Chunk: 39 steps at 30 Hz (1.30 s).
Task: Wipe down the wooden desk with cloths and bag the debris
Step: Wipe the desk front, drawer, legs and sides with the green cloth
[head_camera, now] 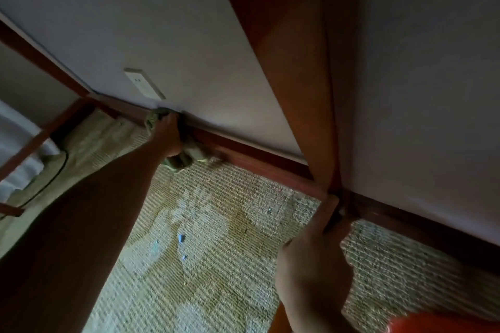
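L hand (169, 134) grip clamped on cloth (186, 155) pressed to skirting (243, 153) under bench, R hand (311, 259) grip round bench leg (305, 116) at foot; I'd keep strokes along the trim w/ even pressure, then collect blue bits (180, 238) on carpet (230, 224).

Your view is dim overall, with a grey-violet cast on the wall (189, 21); the brightest patch lies on the carpet (216, 224) at centre, lit from the upper left; your left forearm (81, 224) reads as near-black silhouette; the frame's lower corners fall into shadow; motion blur smears the carpet at right; straight edges bow from wide-angle distortion; detail is soft throughout.
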Available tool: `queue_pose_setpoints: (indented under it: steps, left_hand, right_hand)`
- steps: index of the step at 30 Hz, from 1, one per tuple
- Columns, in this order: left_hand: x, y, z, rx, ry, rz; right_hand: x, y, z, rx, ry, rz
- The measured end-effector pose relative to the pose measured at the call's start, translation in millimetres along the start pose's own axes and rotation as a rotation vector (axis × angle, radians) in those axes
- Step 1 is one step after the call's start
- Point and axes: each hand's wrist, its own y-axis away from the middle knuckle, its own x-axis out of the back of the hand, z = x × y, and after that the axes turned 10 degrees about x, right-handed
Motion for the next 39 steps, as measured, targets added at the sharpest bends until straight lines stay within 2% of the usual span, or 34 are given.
queue_pose_setpoints:
  steps: [2, 5, 8, 13, 18, 20, 23, 25, 29, 31, 33, 35, 37, 39]
  left_hand:
    - [0.3, 14.3, 7.3, -0.003, 0.024, 0.009]
    - [10.3, 78.0, 27.4, -0.038, 0.064, 0.009]
    - [5.2, 146.6, 54.4, -0.175, 0.184, -0.058]
    - [-9.0, 238.7, 108.0, -0.345, 0.229, -0.044]
    - [-0.6, 309.3, 142.4, -0.539, 0.279, -0.112]
    - [10.0, 321.7, 136.0, -0.456, 0.24, -0.2]
    - [41.5, 352.4, 122.5, -0.252, 0.335, -0.313]
    - [68.5, 382.3, 117.7, -0.256, 0.387, -0.31]
    - [121.5, 426.4, 124.9, -0.258, 0.668, -0.265]
    - [150.1, 432.4, 134.9, -0.292, 0.747, -0.209]
    - [179.6, 438.5, 140.4, -0.389, 0.745, -0.156]
    - [204.7, 446.9, 138.2, -0.496, 0.571, -0.055]
    - [224.1, 452.3, 128.4, -0.537, 0.329, 0.145]
    - [239.2, 458.6, 116.5, -0.531, 0.192, 0.275]
  right_hand:
    - [-9.3, 1.2, 6.0, 0.008, 0.023, 0.126]
    - [-9.9, 8.5, -1.8, 0.025, 0.052, 0.15]
    - [-12.1, 11.7, -6.9, 0.018, 0.026, 0.229]
    - [-8.7, 12.6, -7.8, 0.018, -0.064, 0.265]
    - [5.0, 16.3, -5.8, 0.057, -0.104, 0.101]
    - [19.7, 18.7, 1.8, 0.131, -0.096, -0.029]
    - [54.3, 31.1, 12.4, 0.121, -0.302, -0.243]
    - [81.7, 50.8, 15.8, 0.169, -0.388, -0.275]
    - [130.1, 78.8, -2.1, 0.437, -0.573, -0.326]
    - [152.3, 81.7, -20.4, 0.563, -0.597, -0.243]
    - [181.9, 83.3, -35.8, 0.641, -0.599, -0.08]
    - [223.1, 83.9, -53.6, 0.651, -0.632, 0.161]
    - [261.5, 76.4, -74.9, 0.624, -0.643, 0.445]
    - [276.7, 67.6, -100.2, 0.61, -0.57, 0.554]
